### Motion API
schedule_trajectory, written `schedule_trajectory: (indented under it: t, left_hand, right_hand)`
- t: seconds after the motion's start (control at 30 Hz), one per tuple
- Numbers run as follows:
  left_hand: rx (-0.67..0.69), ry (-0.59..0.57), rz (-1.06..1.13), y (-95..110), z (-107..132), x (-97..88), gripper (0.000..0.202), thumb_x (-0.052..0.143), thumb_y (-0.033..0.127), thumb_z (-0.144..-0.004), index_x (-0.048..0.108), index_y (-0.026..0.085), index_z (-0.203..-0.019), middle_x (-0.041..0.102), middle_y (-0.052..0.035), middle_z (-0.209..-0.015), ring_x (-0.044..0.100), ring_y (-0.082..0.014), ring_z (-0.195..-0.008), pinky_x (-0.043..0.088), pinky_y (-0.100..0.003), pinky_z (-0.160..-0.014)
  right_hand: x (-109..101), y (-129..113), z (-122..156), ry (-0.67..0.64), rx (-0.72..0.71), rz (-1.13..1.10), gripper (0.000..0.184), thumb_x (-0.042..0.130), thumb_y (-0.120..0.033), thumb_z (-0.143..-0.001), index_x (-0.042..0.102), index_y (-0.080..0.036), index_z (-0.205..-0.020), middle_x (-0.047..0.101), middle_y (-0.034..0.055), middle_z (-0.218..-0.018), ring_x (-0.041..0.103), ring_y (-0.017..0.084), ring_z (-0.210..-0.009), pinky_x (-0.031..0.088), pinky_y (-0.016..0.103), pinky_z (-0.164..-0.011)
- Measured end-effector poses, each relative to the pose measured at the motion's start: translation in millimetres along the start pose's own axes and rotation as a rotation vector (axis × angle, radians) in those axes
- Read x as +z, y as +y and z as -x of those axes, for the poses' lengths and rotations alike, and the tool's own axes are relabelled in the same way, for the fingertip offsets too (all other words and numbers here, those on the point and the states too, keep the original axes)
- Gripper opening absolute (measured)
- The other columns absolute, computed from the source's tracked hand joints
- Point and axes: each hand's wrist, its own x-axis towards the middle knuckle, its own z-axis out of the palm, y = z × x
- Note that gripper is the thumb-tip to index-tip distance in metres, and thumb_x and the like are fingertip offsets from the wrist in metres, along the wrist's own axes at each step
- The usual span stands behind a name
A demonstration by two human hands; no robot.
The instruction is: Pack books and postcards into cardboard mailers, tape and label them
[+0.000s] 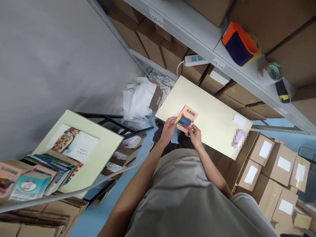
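A small pink book point(185, 119) with a colourful cover picture is held between my two hands at the near edge of a pale table point(212, 115). My left hand point(169, 129) grips its left edge, fingers closed on it. At the lower right corner, my right hand point(194, 134) pinches the same book between thumb and fingers. The cover faces up toward me and lies a little tilted. Its underside is hidden.
A second pale table point(106, 144) at left bears stacked books point(53, 168). Ahead, a metal shelf point(187, 36) holds cardboard boxes, a power strip point(196, 60) and a tape roll point(275, 71). Labelled cartons point(277, 168) are piled at right. A white bar point(98, 185) crosses the lower left.
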Motion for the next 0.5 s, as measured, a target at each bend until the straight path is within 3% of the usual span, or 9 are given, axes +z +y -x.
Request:
schedule_trajectory:
  t: [0.1, 0.27, 0.4, 0.5]
  left_hand:
    - [-0.029, 0.066, -0.192, -6, -50, -11.6, 0.045, 0.068, 0.029, -0.079, 0.074, 0.022, -0.123, 0.08, -0.0133, -0.135, 0.078, -0.032, -0.121, 0.065, -0.048, -0.104]
    - [-0.01, 0.081, -0.503, -3, -133, -17.8, 0.057, 0.064, 0.012, -0.077, 0.081, 0.021, -0.131, 0.08, -0.0129, -0.123, 0.077, -0.0363, -0.123, 0.06, -0.051, -0.117]
    - [-0.019, 0.04, -0.473, 3, -176, -7.0, 0.061, 0.066, 0.007, -0.078, 0.08, 0.02, -0.136, 0.08, -0.0138, -0.133, 0.078, -0.035, -0.123, 0.062, -0.046, -0.115]
    - [-0.022, 0.007, -0.358, 3, -191, -6.4, 0.059, 0.067, 0.006, -0.083, 0.079, 0.02, -0.138, 0.08, -0.014, -0.138, 0.079, -0.0322, -0.12, 0.064, -0.045, -0.111]
  right_hand:
    - [21, 4, -43, 0.043, 0.023, 0.024, 0.03, 0.071, -0.051, -0.089, 0.068, -0.022, -0.096, 0.069, -0.0019, -0.078, 0.065, 0.015, -0.058, 0.055, 0.028, -0.06]
    - [53, -1, -123, 0.13, 0.061, 0.111, 0.025, 0.066, -0.034, -0.091, 0.075, -0.018, -0.108, 0.074, 0.0002, -0.083, 0.065, 0.015, -0.062, 0.058, 0.031, -0.069]
    - [69, -6, -171, 0.259, 0.074, 0.173, 0.033, 0.066, -0.027, -0.087, 0.076, -0.014, -0.116, 0.076, 0.0002, -0.082, 0.066, 0.015, -0.068, 0.06, 0.03, -0.076]
    - [73, -4, -183, 0.354, 0.063, 0.245, 0.035, 0.066, -0.033, -0.088, 0.075, -0.013, -0.116, 0.08, 0.0072, -0.1, 0.069, 0.015, -0.074, 0.062, 0.031, -0.077]
